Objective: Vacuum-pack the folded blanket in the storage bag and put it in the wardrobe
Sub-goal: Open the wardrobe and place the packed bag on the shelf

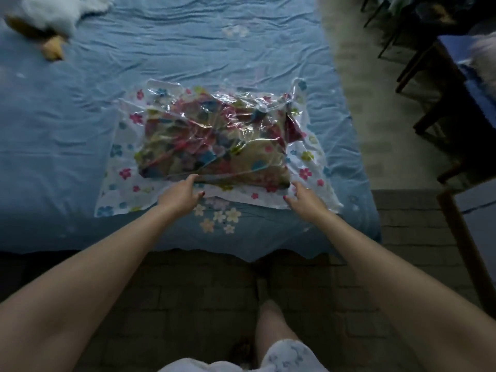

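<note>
On the bed [188,49], the storage bag [217,149] holds the blanket [214,146]. Left hand [179,196] and right hand [306,200] rest spread on its near edge. Slick plastic could slip when lifted, or the seal pop open.

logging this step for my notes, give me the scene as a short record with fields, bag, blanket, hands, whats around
surface: bed with blue sheet
storage bag: flat on the bed, clear with flower print
blanket: folded, inside the bag
left hand: fingers reach the bag's near edge, by the blanket
right hand: on the bag's near right part
bag seal: cannot tell
plush toy: far left on the bed
chair: on the right, beside the bed
</note>
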